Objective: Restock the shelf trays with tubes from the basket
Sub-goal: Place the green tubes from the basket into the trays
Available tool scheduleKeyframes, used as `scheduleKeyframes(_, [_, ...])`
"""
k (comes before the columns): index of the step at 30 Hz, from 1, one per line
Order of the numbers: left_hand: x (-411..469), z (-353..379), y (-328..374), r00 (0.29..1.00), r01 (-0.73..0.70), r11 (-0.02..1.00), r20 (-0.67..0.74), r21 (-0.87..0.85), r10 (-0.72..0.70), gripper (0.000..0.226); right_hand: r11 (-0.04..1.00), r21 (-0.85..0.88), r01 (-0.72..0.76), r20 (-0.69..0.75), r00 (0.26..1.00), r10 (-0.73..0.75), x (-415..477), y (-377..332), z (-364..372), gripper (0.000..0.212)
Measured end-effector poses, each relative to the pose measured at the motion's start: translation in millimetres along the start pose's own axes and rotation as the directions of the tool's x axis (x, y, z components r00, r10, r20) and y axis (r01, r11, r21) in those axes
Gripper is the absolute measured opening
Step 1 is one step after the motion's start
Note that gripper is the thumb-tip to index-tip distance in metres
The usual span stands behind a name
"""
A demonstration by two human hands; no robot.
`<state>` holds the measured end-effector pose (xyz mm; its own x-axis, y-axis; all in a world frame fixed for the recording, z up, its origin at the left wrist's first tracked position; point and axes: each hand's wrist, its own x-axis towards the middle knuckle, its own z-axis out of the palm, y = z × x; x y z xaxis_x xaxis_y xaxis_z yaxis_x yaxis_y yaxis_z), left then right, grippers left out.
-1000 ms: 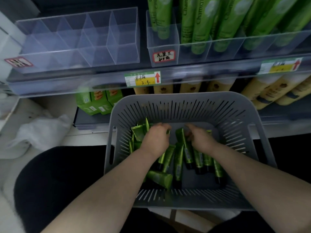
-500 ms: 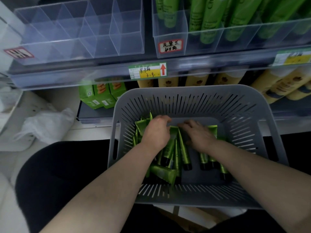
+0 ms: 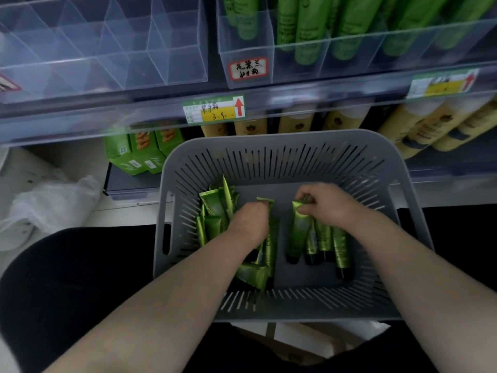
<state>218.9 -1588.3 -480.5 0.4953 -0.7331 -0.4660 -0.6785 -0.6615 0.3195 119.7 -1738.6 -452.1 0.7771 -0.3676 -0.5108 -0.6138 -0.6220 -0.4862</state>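
Note:
A grey slotted basket (image 3: 293, 146) rests on my lap, below the shelf. Inside lie several small green tubes with black caps, split into a left heap (image 3: 215, 214) and a right row (image 3: 324, 235). My left hand (image 3: 250, 223) is closed over the tubes in the left heap, with one crimped tube end (image 3: 266, 201) showing past the fingers. At the right row, my right hand (image 3: 326, 203) pinches the crimped top of a green tube (image 3: 297, 232). Above sits a clear divided tray (image 3: 102, 49), its compartments bare.
A second clear tray (image 3: 271, 60) on the upper shelf holds tall green tubes and carries a handwritten label (image 3: 248, 68). Yellow tubes (image 3: 427, 127) and green boxes (image 3: 139, 152) fill the lower shelf. A white plastic bag (image 3: 51, 200) lies at the left.
My hands have moved apart: the right hand shifted right with a tube pinched in it, and the tubes now lie in two groups. The view tilted slightly upward.

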Motion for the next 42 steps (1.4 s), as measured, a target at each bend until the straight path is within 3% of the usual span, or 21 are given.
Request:
scheduleKeyframes(4, [11, 10, 6, 0.998, -0.026, 0.998, 0.051, 0.056, 0.024, 0.038, 1.000, 0.012, 0.002, -0.112, 0.994, -0.001, -12, 5, -11, 0.016])
scheduleKeyframes(9, [15, 17, 15, 0.995, 0.004, 0.992, 0.100, 0.129, -0.017, 0.044, 0.999, 0.041, 0.009, -0.138, 0.990, -0.003, -18, 9, -11, 0.012])
scheduleKeyframes(15, [11, 0, 14, 0.992, 0.056, 0.997, 0.114, -0.060, -0.049, 0.036, 0.999, -0.004, 0.047, -0.143, 0.989, -0.047, -19, -1, -15, 0.011])
scheduleKeyframes(23, [-20, -61, 12, 0.963, -0.129, 0.971, -0.260, -0.201, 0.074, 0.023, 0.964, -0.221, 0.148, -0.318, 0.924, -0.215, -41, -33, -39, 0.011])
scheduleKeyframes(26, [-35, -97, 17, 0.880, -0.214, 0.957, -0.464, -0.196, 0.102, 0.023, 0.942, -0.286, 0.179, -0.372, 0.885, -0.281, -54, -52, -65, 0.014])
scheduleKeyframes(33, [-76, -198, 28, 0.572, -0.382, 0.913, -0.812, -0.141, 0.114, 0.023, 0.904, -0.347, 0.252, -0.551, 0.725, -0.414, -88, -98, -136, 0.014])
scheduleKeyframes(39, [-87, -284, 42, 0.285, -0.453, 0.888, -0.957, -0.079, 0.060, 0.021, 0.872, -0.418, 0.254, -0.646, 0.592, -0.482, -108, -127, -173, 0.019])
scheduleKeyframes(42, [-74, -308, 51, 0.249, -0.418, 0.909, -0.962, -0.007, 0.107, 0.021, 0.863, -0.437, 0.254, -0.652, 0.571, -0.498, -110, -133, -180, 0.019])
